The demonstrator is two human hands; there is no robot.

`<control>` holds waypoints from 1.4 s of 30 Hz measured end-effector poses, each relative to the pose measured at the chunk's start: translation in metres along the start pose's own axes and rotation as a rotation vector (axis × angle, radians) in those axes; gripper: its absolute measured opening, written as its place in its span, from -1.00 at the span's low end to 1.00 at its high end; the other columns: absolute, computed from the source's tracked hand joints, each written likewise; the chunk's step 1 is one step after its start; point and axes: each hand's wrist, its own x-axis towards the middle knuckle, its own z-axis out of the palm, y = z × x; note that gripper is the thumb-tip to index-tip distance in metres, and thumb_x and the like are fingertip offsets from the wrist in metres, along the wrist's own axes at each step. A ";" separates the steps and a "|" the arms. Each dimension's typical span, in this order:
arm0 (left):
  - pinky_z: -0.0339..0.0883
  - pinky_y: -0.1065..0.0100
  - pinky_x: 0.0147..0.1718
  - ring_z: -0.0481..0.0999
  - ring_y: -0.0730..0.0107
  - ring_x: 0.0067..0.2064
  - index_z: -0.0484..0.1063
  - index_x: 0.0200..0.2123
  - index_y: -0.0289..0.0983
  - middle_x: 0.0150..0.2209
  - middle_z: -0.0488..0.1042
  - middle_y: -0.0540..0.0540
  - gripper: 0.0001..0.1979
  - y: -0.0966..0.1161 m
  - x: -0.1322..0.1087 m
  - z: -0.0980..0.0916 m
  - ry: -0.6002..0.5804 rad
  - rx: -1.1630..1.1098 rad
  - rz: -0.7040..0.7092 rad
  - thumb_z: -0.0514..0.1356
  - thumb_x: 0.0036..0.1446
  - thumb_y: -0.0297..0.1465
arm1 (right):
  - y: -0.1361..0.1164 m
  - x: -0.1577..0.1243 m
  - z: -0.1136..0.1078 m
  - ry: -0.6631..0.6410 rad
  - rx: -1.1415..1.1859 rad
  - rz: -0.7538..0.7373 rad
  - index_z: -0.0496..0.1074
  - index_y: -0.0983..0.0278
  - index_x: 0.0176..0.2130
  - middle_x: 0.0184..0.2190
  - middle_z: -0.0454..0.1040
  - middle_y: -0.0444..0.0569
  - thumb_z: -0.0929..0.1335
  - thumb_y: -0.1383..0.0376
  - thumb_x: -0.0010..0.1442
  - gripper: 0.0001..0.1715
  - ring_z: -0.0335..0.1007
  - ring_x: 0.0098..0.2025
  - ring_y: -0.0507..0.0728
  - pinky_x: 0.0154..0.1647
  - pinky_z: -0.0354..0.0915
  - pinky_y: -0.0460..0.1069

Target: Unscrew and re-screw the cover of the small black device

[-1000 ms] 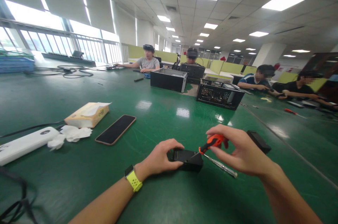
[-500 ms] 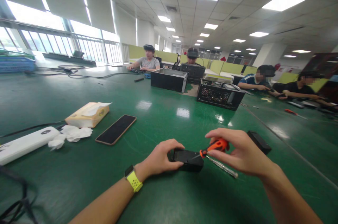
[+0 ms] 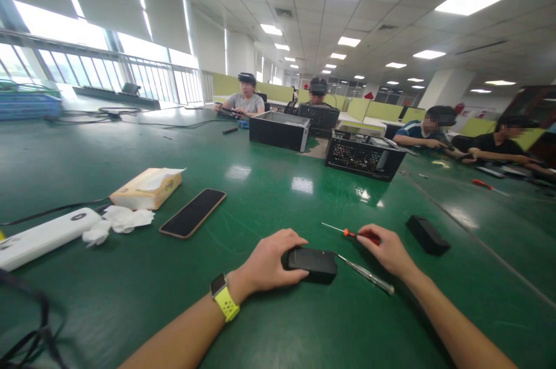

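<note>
My left hand (image 3: 274, 262) grips the left end of a small black box-shaped device (image 3: 319, 265) lying on the green tabletop, thumb on the near side and fingers on the far side. Beyond and to the right, my right hand (image 3: 388, 248) is closed on the handle of an orange-and-black screwdriver (image 3: 347, 233), low over the table. Its thin shaft points left, apart from the device. Between the device and my right hand lies a slim silver screwdriver (image 3: 369, 276) with a clear handle. A second black box-shaped device (image 3: 428, 234) rests to the right of my right hand.
Left of my hands are a phone (image 3: 193, 214), a tissue pack (image 3: 147, 188), crumpled tissues (image 3: 125, 218) and a white device (image 3: 47, 236). Ahead stand computer cases (image 3: 278, 132). Several people sit around the far side. Another red screwdriver (image 3: 484, 185) lies at right.
My right hand has lifted the screwdriver tip off the device and moved right and down to the table, the shaft now pointing left. My left hand has stayed on the device.
</note>
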 end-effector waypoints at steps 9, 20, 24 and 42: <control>0.39 0.29 -0.15 0.51 0.21 -0.16 0.56 -0.11 -0.25 -0.17 0.52 -0.12 -0.69 0.001 0.001 0.001 0.029 0.025 -0.001 0.36 0.08 -0.27 | -0.022 -0.026 -0.019 -0.293 -0.126 -0.009 0.50 0.23 -0.26 -0.31 0.53 -0.02 0.34 0.05 0.24 -0.68 0.43 -0.29 0.18 -0.24 0.32 0.05; 0.38 0.30 -0.15 0.50 0.23 -0.18 0.57 -0.12 -0.27 -0.19 0.52 -0.13 -0.73 0.002 0.001 0.002 0.039 0.030 0.005 0.31 0.15 -0.27 | -0.031 -0.034 -0.046 -0.564 0.162 0.027 0.52 0.27 -0.27 -0.42 0.44 -0.11 0.34 0.20 0.20 -0.79 0.32 -0.38 0.09 -0.34 0.23 -0.05; 0.38 0.30 -0.14 0.50 0.24 -0.18 0.56 -0.11 -0.26 -0.19 0.51 -0.13 -0.73 0.002 0.001 0.001 0.026 0.025 0.007 0.29 0.17 -0.25 | -0.036 -0.034 -0.047 -0.657 0.269 -0.005 0.55 0.28 -0.31 -0.42 0.39 -0.13 0.38 0.10 0.18 -0.70 0.27 -0.39 0.07 -0.37 0.21 -0.06; 0.33 0.29 -0.16 0.46 0.23 -0.18 0.45 -0.06 -0.26 -0.16 0.48 -0.12 -0.68 -0.001 0.000 0.003 -0.024 -0.055 -0.027 0.29 0.13 -0.28 | -0.062 -0.038 -0.004 -0.431 0.020 -0.108 0.54 0.23 -0.19 -0.33 0.51 -0.06 0.29 0.18 0.32 -0.73 0.41 -0.30 0.12 -0.26 0.27 -0.01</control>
